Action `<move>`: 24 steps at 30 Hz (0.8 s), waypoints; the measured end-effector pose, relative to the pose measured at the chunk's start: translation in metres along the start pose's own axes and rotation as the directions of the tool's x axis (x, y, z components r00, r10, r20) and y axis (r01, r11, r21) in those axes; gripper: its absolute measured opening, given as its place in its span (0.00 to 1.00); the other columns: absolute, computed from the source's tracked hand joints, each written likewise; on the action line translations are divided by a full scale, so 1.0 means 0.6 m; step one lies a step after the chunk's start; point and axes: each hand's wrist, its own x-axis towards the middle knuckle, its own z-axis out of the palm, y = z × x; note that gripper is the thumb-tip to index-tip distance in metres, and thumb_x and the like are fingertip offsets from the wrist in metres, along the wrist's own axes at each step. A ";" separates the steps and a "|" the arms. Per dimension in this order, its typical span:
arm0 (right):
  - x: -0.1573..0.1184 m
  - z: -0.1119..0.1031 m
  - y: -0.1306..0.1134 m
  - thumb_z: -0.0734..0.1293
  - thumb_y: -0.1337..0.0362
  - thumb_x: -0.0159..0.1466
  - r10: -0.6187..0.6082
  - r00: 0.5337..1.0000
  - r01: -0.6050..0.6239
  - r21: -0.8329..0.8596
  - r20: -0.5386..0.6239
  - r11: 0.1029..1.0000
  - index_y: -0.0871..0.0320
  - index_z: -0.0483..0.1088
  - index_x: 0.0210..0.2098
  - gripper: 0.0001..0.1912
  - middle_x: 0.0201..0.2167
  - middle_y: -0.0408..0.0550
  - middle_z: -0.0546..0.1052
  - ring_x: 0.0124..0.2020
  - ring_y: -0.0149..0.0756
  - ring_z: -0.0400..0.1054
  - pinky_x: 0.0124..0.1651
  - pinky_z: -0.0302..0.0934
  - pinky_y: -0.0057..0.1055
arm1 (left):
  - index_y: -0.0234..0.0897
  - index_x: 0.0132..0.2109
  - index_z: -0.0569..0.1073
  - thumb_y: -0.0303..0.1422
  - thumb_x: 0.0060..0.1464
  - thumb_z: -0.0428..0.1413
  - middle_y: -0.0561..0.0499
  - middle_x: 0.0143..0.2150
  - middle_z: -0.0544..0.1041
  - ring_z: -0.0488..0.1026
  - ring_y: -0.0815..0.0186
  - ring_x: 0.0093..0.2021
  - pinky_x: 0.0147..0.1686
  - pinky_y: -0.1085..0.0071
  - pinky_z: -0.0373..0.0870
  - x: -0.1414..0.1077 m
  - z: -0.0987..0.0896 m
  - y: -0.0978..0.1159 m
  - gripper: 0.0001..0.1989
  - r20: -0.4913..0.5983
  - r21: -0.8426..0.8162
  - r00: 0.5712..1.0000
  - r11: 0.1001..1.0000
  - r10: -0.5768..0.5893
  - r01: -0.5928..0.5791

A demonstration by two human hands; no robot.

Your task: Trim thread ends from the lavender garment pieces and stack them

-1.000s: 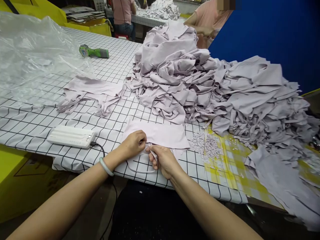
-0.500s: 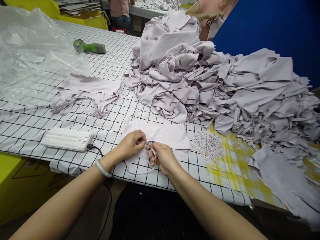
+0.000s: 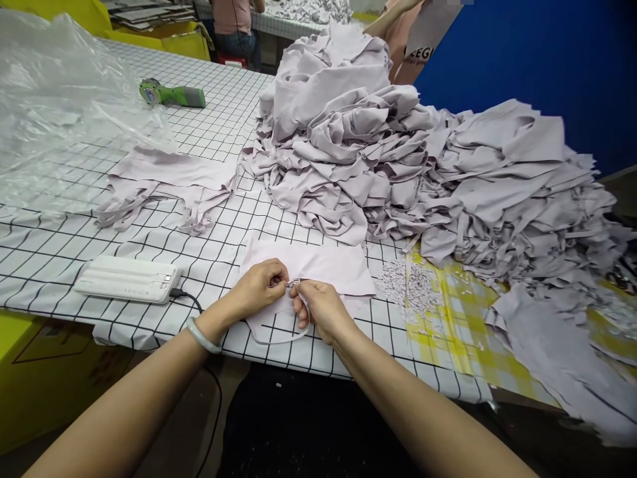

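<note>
Right hand [image 3: 321,311], slightly raised, pinches a thin strap [image 3: 296,282]; left hand [image 3: 259,287], fingertips pressed together, meets it alongside. Pale garment [image 3: 328,264] lies flat on the checked surface [image 3: 213,259], just beyond the fingers.

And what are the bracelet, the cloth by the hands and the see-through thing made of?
The bracelet may be polished stone, glass or plastic: it looks smooth and glossy. The cloth seems matte fabric: thin, limp, without shine. The see-through thing is probably shiny plastic: it's crinkly and catches light.
</note>
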 end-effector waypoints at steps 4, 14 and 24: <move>0.002 -0.001 0.000 0.61 0.66 0.56 -0.002 1.000 0.003 -0.021 0.017 1.000 0.59 0.69 0.24 0.07 0.14 0.38 0.68 0.11 0.24 0.57 0.12 0.56 0.21 | 0.36 0.32 0.72 0.24 0.51 0.52 0.50 0.34 0.74 0.69 0.68 0.31 0.31 0.71 0.67 0.000 -0.001 0.001 0.05 0.002 -0.001 1.000 1.000 -0.010 0.010; 0.005 -0.002 -0.006 0.62 0.67 0.56 -0.067 0.998 0.069 -0.097 0.021 0.993 0.58 0.68 0.23 0.07 0.13 0.38 0.68 0.11 0.24 0.56 0.12 0.57 0.22 | 0.36 0.32 0.72 0.25 0.51 0.52 0.50 0.34 0.74 0.69 0.67 0.31 0.31 0.70 0.66 0.001 -0.001 0.003 0.05 0.011 -0.008 0.999 0.999 -0.038 0.038; 0.011 -0.002 -0.005 0.60 0.68 0.57 -0.056 0.998 0.058 -0.154 0.015 0.986 0.59 0.69 0.22 0.09 0.13 0.38 0.68 0.11 0.25 0.57 0.12 0.57 0.22 | 0.36 0.31 0.70 0.24 0.49 0.53 0.50 0.36 0.74 0.69 0.66 0.34 0.34 0.69 0.66 -0.003 0.005 -0.001 0.04 -0.011 0.005 1.000 1.000 -0.014 0.014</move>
